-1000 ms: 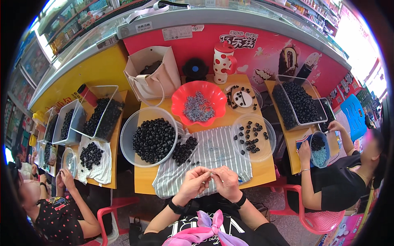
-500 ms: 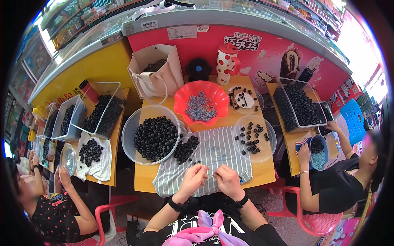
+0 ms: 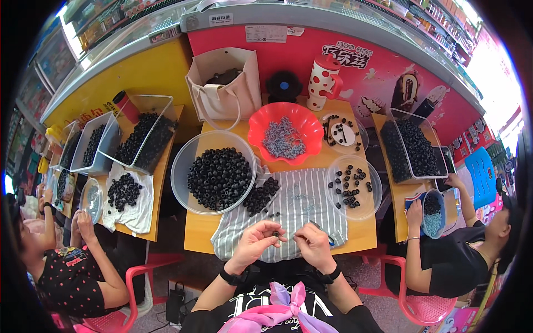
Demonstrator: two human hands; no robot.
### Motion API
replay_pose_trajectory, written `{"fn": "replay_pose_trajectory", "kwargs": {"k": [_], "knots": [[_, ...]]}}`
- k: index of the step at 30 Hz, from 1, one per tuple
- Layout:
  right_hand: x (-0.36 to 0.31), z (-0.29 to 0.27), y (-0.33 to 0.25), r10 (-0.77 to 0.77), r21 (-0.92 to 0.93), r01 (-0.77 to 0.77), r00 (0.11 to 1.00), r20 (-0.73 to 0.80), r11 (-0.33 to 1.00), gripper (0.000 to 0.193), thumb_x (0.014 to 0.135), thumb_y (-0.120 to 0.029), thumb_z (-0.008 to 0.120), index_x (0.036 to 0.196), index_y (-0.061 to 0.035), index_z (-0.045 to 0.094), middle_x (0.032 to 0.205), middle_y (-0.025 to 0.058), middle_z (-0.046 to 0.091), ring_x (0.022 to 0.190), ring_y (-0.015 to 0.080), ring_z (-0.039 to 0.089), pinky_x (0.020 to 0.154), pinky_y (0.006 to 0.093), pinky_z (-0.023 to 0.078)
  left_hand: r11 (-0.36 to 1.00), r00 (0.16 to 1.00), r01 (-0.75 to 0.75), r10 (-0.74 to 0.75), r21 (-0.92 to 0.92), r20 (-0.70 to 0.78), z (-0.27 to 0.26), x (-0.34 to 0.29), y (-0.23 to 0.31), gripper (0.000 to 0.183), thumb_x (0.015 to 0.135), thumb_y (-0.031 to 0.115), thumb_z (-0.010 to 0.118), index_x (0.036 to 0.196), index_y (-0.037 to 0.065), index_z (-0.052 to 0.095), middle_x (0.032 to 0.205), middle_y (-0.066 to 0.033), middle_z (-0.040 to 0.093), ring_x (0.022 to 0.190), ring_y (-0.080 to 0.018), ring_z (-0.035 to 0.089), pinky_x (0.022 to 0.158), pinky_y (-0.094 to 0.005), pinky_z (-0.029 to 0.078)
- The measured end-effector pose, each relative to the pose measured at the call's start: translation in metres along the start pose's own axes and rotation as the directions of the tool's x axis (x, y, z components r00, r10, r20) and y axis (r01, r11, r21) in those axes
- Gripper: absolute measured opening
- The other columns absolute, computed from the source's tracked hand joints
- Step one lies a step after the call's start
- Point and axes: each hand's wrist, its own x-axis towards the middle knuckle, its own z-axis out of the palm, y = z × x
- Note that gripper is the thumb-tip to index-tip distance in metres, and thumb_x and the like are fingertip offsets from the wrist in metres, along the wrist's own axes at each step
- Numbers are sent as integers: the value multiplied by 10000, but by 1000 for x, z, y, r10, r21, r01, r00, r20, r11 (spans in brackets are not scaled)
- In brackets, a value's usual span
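We are facing a clear tub [image 3: 181,177] filled with black beads [image 3: 219,176], a red bowl [image 3: 257,132] holding grey-blue bits [image 3: 283,139] and a clear dish [image 3: 371,200] holding black pieces [image 3: 351,193]. A striped cloth [image 3: 313,184] is covering part of our tabletop [image 3: 362,237]; a tote bag [image 3: 232,102] and tumbler [image 3: 321,83] are standing behind. Above the cloth, our left hand [image 3: 256,242] is pinching a small dark bead [image 3: 276,235]; apart, our right hand [image 3: 313,244] is pinching too, on what we cannot tell.

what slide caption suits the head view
Left hand pinching a small dark piece, right hand nearby, over a striped cloth, black pieces beyond
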Motion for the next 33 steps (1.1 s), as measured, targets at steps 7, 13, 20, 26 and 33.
{"fn": "replay_pose_trajectory", "kwargs": {"k": [7, 13, 20, 26, 33], "knots": [[2, 6, -18, 141, 347, -119, 989, -36, 930, 97, 774, 97, 654, 827, 18, 635, 787, 49, 591, 705, 103, 567, 586, 231, 431, 991, 991, -134, 134, -4, -12, -14, -1, -13, 320, 904, -42, 569, 1221, -5, 564, 1125, -120, 628, 958, -208, 654, 789, -285, 528], [7, 19, -34, 65, 359, -44, 997, -48, 932, 120, 772, 105, 658, 847, 14, 639, 818, 55, 608, 702, 112, 558, 611, 233, 430, 933, 1000, -27, 27, -359, -4, -17, -5, -8, 296, 902, -5, 607, 1195, -19, 579, 1083, -114, 648, 925, -202, 653, 799, -272, 515], [15, 28, -48, -78, 249, 98, 993, -87, 963, 131, 769, 98, 655, 861, 7, 636, 809, 90, 629, 691, 194, 604, 590, 287, 472, 946, 999, -35, 32, -322, -14, -20, -8, -12, 246, 892, -18, 617, 1138, -18, 610, 1076, -110, 654, 908, -171, 642, 786, -263, 507], [7, 31, -46, -200, 72, 200, 980, -15, 977, 130, 756, 57, 669, 862, -16, 651, 772, 94, 589, 671, 251, 598, 573, 330, 466, 972, 997, 30, -12, -232, 77, -26, -12, -11, 158, 866, -3, 653, 1023, -13, 666, 1014, -76, 635, 882, -133, 605, 777, -252, 487], [-7, 37, -42, -23, 266, 20, 1000, 8, 964, 161, 763, 71, 672, 886, -33, 679, 768, 60, 586, 666, 168, 588, 571, 281, 449, 937, 977, 166, -114, -307, 180, -31, -12, -14, 154, 859, 11, 666, 1010, -17, 666, 1026, -76, 629, 889, -144, 603, 815, -272, 483]]}}
